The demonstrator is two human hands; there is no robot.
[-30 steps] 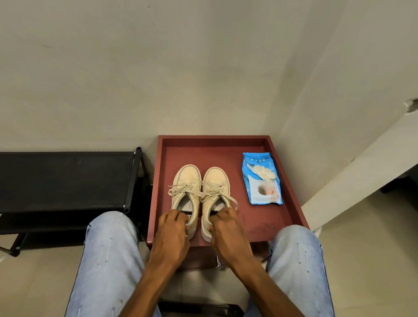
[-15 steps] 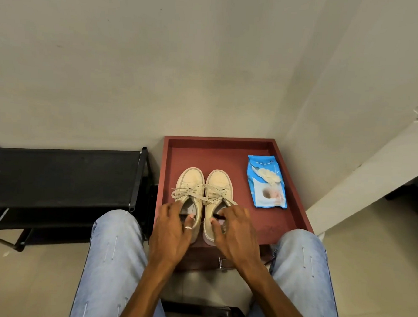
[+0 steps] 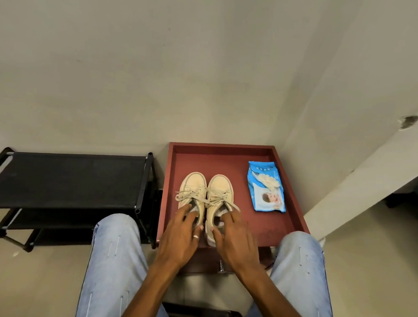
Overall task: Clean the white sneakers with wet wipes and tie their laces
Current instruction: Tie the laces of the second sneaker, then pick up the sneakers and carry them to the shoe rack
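Both grips are spreading flat, pinching nothing. The left grip is resting fingertips on the heel opening of the left sneaker, the right grip on the right sneaker. The pair is sitting on the red desk, laces trailing loose just beyond my fingertips. The wipes pack is lying beyond and outside the right grip (apparently unopened). I am judging it best to be steadying one shoe and wiping before tying. The pack's lettering is proving unreadable; only a baby picture is showing.
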